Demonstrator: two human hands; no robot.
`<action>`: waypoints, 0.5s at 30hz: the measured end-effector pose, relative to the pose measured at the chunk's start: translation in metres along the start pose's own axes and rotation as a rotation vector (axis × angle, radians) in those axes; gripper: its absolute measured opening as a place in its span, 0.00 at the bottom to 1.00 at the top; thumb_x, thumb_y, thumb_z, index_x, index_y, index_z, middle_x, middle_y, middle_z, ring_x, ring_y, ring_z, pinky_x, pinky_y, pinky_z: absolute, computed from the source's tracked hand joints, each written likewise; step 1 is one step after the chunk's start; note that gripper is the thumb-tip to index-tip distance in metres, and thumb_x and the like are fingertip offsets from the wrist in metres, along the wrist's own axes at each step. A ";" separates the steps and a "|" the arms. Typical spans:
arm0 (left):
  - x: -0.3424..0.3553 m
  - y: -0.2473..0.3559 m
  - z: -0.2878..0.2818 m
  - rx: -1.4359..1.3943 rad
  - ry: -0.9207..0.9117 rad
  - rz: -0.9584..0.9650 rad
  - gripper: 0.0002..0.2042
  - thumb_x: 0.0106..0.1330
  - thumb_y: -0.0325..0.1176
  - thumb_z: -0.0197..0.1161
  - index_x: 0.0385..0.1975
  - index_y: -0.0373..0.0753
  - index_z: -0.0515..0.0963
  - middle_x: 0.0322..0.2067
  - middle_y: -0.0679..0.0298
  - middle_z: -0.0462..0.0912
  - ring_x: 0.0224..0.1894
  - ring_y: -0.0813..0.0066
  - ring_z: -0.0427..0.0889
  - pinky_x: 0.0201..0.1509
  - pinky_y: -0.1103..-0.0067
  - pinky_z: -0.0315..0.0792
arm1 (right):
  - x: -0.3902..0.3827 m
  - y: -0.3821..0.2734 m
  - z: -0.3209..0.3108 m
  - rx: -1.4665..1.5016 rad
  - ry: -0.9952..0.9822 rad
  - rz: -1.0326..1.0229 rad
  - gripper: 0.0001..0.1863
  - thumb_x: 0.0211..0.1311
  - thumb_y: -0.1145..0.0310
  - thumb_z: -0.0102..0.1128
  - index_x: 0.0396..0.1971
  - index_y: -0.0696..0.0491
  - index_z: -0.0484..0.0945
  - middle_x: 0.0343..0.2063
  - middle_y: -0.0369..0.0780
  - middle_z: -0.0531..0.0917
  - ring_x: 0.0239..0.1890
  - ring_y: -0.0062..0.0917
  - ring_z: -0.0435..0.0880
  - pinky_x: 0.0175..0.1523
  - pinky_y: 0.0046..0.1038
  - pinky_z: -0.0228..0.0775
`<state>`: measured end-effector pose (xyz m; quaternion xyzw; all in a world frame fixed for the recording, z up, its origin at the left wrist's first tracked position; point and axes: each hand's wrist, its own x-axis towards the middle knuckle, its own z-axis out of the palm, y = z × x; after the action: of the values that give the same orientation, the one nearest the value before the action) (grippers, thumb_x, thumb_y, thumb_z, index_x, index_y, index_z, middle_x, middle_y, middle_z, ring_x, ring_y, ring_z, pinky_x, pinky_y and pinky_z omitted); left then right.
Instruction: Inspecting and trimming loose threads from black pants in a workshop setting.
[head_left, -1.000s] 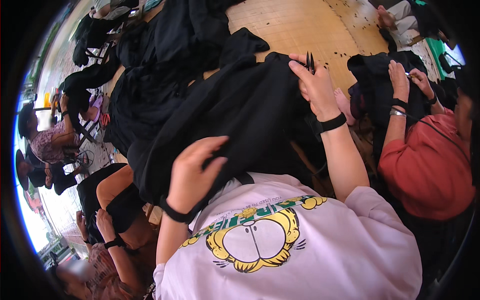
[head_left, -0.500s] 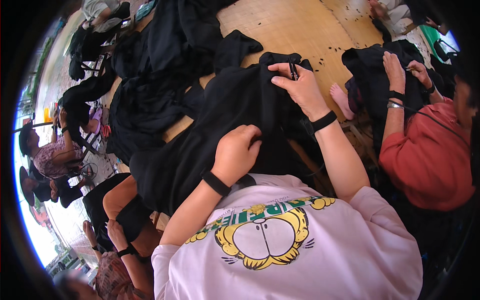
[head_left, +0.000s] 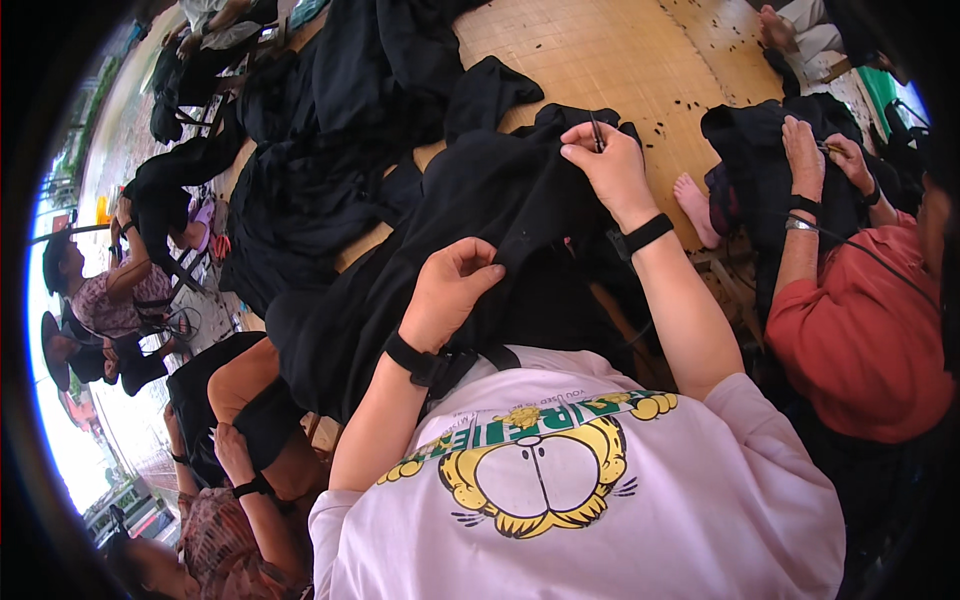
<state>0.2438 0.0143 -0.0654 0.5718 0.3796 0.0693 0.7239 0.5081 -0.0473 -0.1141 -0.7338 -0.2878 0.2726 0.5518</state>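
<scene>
Black cloth (head_left: 345,325) lies in loose folds over my lap and up onto the wooden table. My left hand (head_left: 445,295) is closed, thumb and forefinger pinching the near edge of this cloth. Farther off and to the right, my right hand (head_left: 615,180) holds a small black pointed tool (head_left: 597,133) that looks like thread snips, its tip sticking up past the fingers. That hand is just over the far right part of the cloth; whether its fingertips touch the fabric is hard to tell.
The wooden tabletop (head_left: 570,50) carries small dark scraps and a large heap of black cloth (head_left: 330,90) at the far left. A person in a red top (head_left: 860,330) works on black cloth at my right. Other people sit along the left, one in a patterned top (head_left: 225,540) close by.
My left hand has lifted slightly and turned, its thumb and forefinger now showing in a pinch. The tool in my right hand appears narrower, its two prongs no longer visibly apart.
</scene>
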 end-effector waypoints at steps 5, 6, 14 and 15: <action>-0.006 0.031 0.027 0.527 0.167 0.299 0.15 0.55 0.21 0.68 0.44 0.39 0.81 0.36 0.64 0.81 0.36 0.74 0.81 0.44 0.80 0.74 | -0.004 0.016 -0.011 0.056 0.003 0.051 0.07 0.55 0.73 0.69 0.33 0.57 0.83 0.26 0.34 0.85 0.30 0.16 0.82 0.40 0.20 0.72; -0.006 0.035 0.031 0.618 0.193 0.447 0.18 0.53 0.21 0.70 0.46 0.41 0.82 0.39 0.63 0.81 0.39 0.71 0.81 0.46 0.79 0.75 | -0.005 0.016 -0.011 0.054 0.007 0.051 0.07 0.55 0.73 0.69 0.33 0.57 0.83 0.26 0.34 0.85 0.30 0.16 0.82 0.40 0.20 0.72; 0.015 0.028 0.035 0.971 0.093 0.728 0.16 0.51 0.26 0.72 0.42 0.45 0.85 0.39 0.63 0.79 0.42 0.63 0.80 0.45 0.72 0.76 | -0.004 0.011 -0.008 0.112 0.025 0.094 0.07 0.55 0.74 0.69 0.34 0.57 0.82 0.27 0.34 0.84 0.30 0.15 0.81 0.39 0.19 0.72; 0.016 0.029 0.040 0.979 0.105 0.747 0.14 0.52 0.26 0.72 0.40 0.45 0.85 0.38 0.63 0.79 0.41 0.63 0.80 0.44 0.72 0.76 | -0.004 0.013 -0.009 0.112 0.028 0.094 0.07 0.55 0.74 0.69 0.34 0.57 0.82 0.27 0.34 0.84 0.30 0.15 0.81 0.39 0.19 0.72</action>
<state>0.2898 0.0018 -0.0449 0.9279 0.1766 0.1638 0.2847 0.5133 -0.0585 -0.1238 -0.7182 -0.2298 0.3036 0.5825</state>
